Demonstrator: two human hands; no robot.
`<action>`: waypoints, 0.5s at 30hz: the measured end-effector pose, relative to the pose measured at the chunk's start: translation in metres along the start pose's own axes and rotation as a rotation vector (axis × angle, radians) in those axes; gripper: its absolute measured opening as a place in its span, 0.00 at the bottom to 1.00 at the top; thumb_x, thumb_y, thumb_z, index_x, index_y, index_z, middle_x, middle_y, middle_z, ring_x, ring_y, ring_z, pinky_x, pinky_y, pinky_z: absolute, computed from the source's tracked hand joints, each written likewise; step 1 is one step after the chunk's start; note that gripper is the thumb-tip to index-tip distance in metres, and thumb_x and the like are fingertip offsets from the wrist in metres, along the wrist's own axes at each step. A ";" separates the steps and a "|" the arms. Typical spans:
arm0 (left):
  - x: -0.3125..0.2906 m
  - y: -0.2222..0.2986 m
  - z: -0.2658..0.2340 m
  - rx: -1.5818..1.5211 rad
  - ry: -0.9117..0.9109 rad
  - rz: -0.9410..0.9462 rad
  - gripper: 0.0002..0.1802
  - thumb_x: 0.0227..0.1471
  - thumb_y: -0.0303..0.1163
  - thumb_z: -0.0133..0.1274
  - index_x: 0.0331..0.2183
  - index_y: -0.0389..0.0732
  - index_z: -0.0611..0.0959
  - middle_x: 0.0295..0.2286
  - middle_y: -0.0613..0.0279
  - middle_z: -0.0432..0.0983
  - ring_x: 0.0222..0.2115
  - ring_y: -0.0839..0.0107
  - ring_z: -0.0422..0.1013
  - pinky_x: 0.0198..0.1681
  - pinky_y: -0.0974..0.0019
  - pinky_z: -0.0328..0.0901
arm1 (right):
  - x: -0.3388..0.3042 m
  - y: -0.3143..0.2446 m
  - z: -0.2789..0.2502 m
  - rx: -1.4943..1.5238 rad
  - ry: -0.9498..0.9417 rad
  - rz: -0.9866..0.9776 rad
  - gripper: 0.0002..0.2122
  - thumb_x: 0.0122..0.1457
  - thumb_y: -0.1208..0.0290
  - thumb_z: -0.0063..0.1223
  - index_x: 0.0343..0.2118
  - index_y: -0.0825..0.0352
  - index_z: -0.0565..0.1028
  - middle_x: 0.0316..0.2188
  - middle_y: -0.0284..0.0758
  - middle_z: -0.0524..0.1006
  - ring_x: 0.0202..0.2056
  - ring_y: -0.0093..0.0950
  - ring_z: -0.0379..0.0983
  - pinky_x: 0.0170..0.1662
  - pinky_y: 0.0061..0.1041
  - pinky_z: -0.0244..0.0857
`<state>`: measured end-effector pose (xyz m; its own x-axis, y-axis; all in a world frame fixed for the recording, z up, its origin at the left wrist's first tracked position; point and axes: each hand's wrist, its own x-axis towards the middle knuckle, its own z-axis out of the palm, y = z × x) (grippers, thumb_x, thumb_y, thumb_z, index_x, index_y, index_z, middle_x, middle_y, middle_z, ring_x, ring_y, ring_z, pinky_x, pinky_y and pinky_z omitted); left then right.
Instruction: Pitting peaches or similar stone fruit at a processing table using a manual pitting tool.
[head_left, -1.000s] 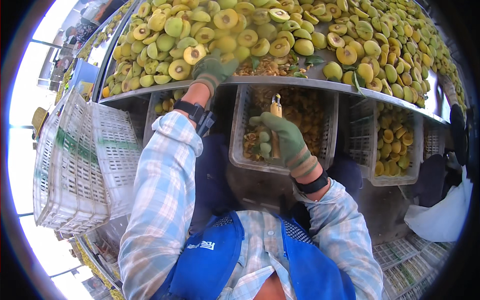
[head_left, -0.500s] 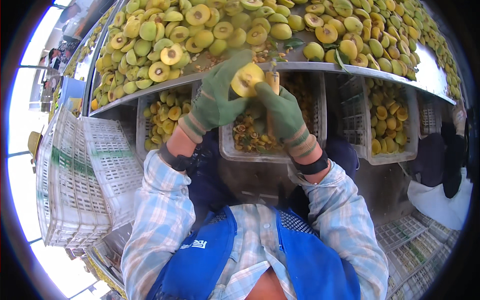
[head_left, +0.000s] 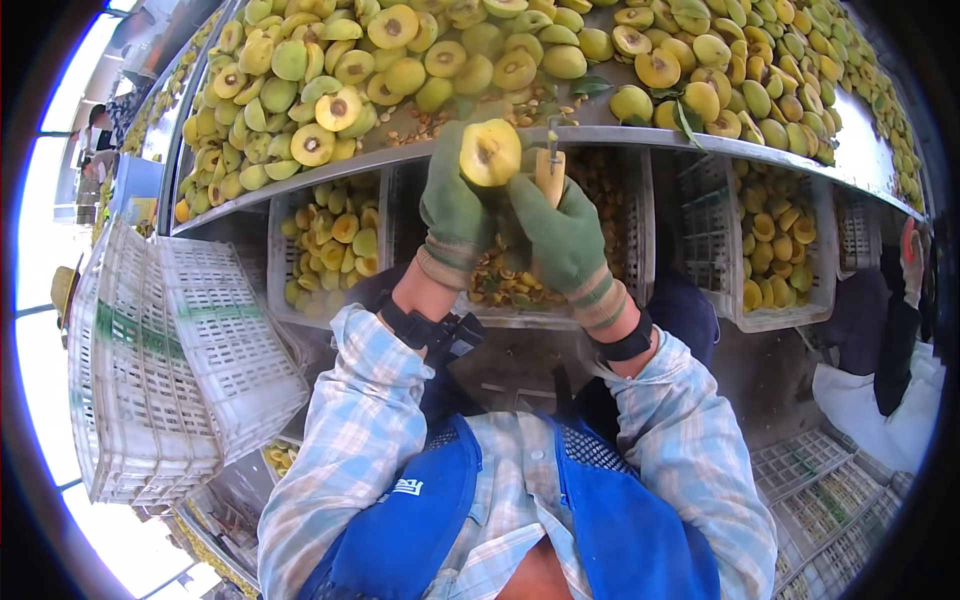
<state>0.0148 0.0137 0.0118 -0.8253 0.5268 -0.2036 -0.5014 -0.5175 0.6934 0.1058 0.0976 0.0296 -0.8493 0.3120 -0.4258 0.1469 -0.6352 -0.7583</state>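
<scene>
My left hand (head_left: 457,205), in a green knit glove, is closed on a halved yellow-green stone fruit (head_left: 490,152). Its cut face points up and shows a brownish hollow in the middle. Beside it my right hand (head_left: 562,228), gloved alike, grips a wooden-handled tool (head_left: 550,172) with a short thin metal tip standing up. The right fingertips are close to the fruit's lower right edge; whether they touch it I cannot tell. Both hands hover at the front edge of the metal table (head_left: 600,133), above a crate (head_left: 530,318) of pits and fruit scraps.
Halved fruits (head_left: 290,60) lie heaped across the table, with loose pits and leaves among them. Crates of fruit halves stand below the edge at left (head_left: 330,235) and right (head_left: 775,230). White plastic crates (head_left: 150,360) lean at my left. Another person's gloved hand (head_left: 912,260) shows far right.
My left hand has drawn in toward me and turned, so the fruit's cut face shows more fully. The right hand still grips the tool, which now stands slightly apart from the fruit.
</scene>
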 end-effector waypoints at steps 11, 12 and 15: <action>-0.002 0.004 -0.014 0.101 -0.091 -0.010 0.28 0.61 0.46 0.36 0.51 0.33 0.69 0.41 0.48 0.73 0.38 0.58 0.74 0.41 0.60 0.71 | -0.003 0.001 0.002 -0.251 -0.183 0.141 0.12 0.59 0.65 0.52 0.39 0.70 0.70 0.17 0.29 0.72 0.14 0.17 0.67 0.15 0.20 0.60; -0.002 0.004 -0.020 0.136 -0.115 0.006 0.30 0.61 0.48 0.37 0.54 0.33 0.67 0.43 0.47 0.73 0.38 0.57 0.74 0.41 0.59 0.72 | -0.003 0.002 0.003 -0.249 -0.182 0.143 0.12 0.59 0.65 0.52 0.39 0.70 0.70 0.17 0.29 0.72 0.14 0.17 0.67 0.15 0.20 0.60; 0.000 0.002 -0.021 0.194 -0.124 0.025 0.32 0.61 0.50 0.38 0.56 0.33 0.64 0.44 0.47 0.72 0.38 0.57 0.74 0.40 0.59 0.73 | -0.004 0.006 0.002 -0.301 -0.160 0.136 0.13 0.58 0.65 0.52 0.38 0.70 0.70 0.18 0.30 0.72 0.15 0.18 0.67 0.16 0.20 0.61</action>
<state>0.0079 -0.0016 -0.0011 -0.7924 0.6006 -0.1067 -0.4123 -0.3986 0.8192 0.1087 0.0907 0.0279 -0.8767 0.1095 -0.4685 0.3865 -0.4197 -0.8213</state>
